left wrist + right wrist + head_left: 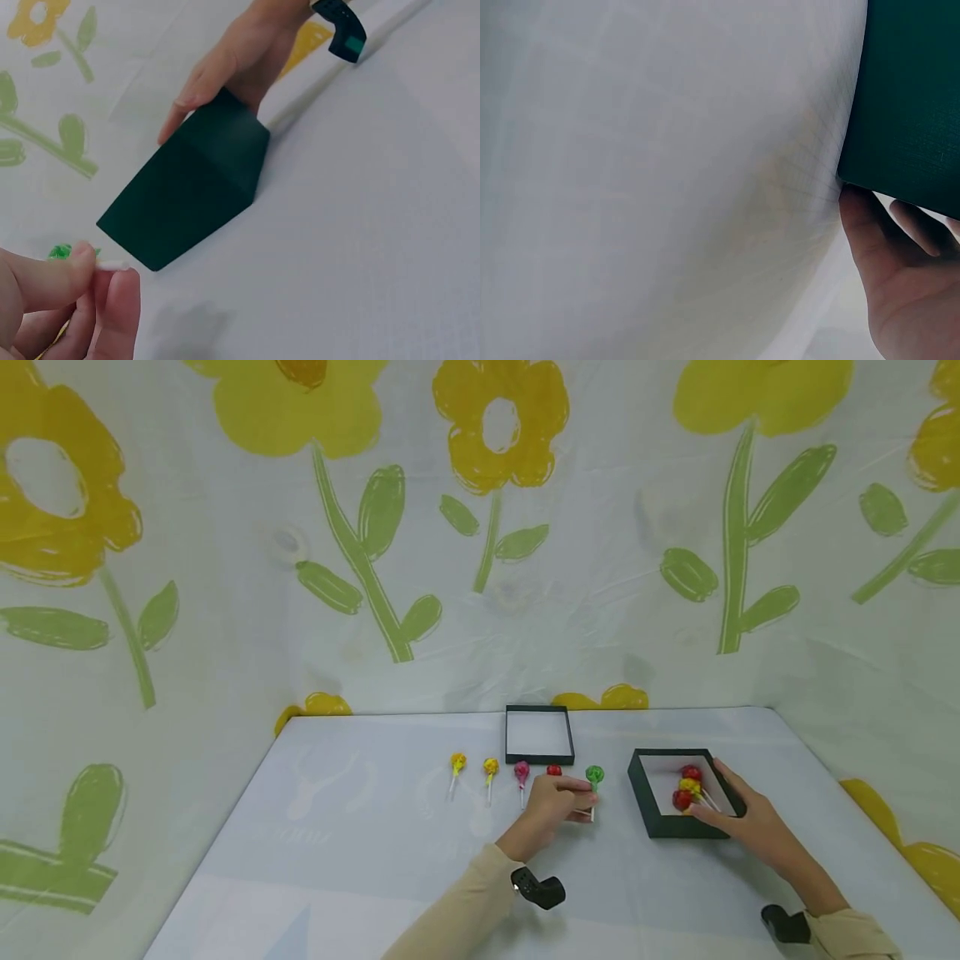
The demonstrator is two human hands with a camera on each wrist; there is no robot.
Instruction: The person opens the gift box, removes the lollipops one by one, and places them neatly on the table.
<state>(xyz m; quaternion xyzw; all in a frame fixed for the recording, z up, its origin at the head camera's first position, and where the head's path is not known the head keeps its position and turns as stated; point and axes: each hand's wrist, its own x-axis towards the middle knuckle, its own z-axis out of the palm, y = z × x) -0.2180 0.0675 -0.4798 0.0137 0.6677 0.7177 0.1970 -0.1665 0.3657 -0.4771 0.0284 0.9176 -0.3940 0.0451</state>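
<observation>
My left hand [553, 814] pinches the white stick of a green lollipop [595, 774] between thumb and fingers, its round head upward. The left wrist view shows the stick's end [114, 265] poking out past the fingertips. To the right, my right hand [759, 827] grips the right side of a dark green open box [647, 797], with the thumb at the near edge. Inside the white-lined box lie a yellow lollipop [689, 786] and two red ones, the upper red lollipop [691, 772] and the lower red lollipop [682, 800]. In the right wrist view, fingers [866, 225] rest against the box's corner.
A shallow dark-rimmed box lid [540, 758] lies at the table's back. Left of my left hand lie two yellow lollipops, the outer yellow lollipop [457, 762] and inner yellow lollipop [491, 766], a pink lollipop [522, 770], and a red lollipop [554, 770] partly hidden by the hand.
</observation>
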